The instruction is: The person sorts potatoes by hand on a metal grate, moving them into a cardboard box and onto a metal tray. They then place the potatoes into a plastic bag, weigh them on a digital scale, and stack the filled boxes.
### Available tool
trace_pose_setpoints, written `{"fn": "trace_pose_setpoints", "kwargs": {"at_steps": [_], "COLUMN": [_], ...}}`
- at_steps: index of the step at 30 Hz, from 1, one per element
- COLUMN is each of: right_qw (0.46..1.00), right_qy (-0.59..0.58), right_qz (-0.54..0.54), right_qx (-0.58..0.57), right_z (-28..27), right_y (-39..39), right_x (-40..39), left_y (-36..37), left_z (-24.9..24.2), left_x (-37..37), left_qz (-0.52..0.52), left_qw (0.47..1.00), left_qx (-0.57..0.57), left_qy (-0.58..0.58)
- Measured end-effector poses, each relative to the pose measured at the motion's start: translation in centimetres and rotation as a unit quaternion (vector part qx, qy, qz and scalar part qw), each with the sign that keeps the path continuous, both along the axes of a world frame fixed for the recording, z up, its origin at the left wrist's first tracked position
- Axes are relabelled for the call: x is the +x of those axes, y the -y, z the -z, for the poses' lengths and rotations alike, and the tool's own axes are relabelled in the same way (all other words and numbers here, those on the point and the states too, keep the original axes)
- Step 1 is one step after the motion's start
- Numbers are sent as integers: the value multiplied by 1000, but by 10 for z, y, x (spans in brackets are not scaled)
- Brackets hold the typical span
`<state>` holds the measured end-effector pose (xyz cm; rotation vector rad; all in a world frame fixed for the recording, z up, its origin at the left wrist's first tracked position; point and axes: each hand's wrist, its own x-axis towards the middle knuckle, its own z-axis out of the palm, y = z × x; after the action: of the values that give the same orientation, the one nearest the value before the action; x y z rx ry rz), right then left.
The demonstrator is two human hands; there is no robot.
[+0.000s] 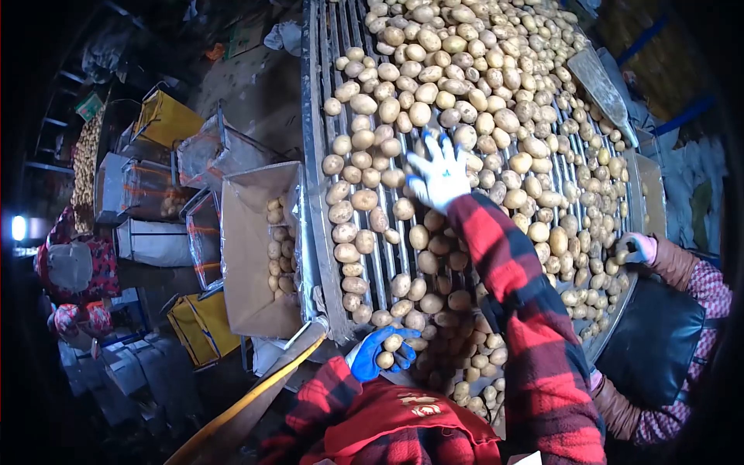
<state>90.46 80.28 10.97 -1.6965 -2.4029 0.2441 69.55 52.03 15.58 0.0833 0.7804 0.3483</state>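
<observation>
Many potatoes (473,70) lie spread over a roller conveyor (376,267). My right hand (442,172), in a white glove with blue fingertips, reaches over the conveyor's middle, palm down and fingers spread, among the potatoes. Near the conveyor's lower left corner is my left hand (382,353), in a blue glove. Its fingers curl upward around a couple of potatoes (389,353). Both my arms wear red and black checked sleeves.
A cardboard box (256,256) with potatoes stands left of the conveyor's metal side rail (314,155). Yellow bags (203,329) are farther left. At the right, a co-worker's gloved hand (637,248) touches potatoes. Another person (77,267) is at far left.
</observation>
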Motion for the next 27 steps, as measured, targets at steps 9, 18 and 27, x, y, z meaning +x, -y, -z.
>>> {"fn": "trace_pose_setpoints", "kwargs": {"at_steps": [9, 18, 27], "right_qw": [965, 986, 968], "right_qy": [-169, -96, -155], "right_qz": [-178, -53, -136], "right_qx": [92, 123, 140], "right_z": [-44, -7, -37], "right_y": [6, -108, -108], "right_x": [-1, -45, -45], "left_y": [-14, 17, 18], "left_z": [12, 47, 55], "left_x": [0, -35, -33], "left_qz": [13, -19, -18], "left_qw": [999, 992, 986], "left_qx": [21, 61, -7], "left_qy": [-23, 106, 166]}}
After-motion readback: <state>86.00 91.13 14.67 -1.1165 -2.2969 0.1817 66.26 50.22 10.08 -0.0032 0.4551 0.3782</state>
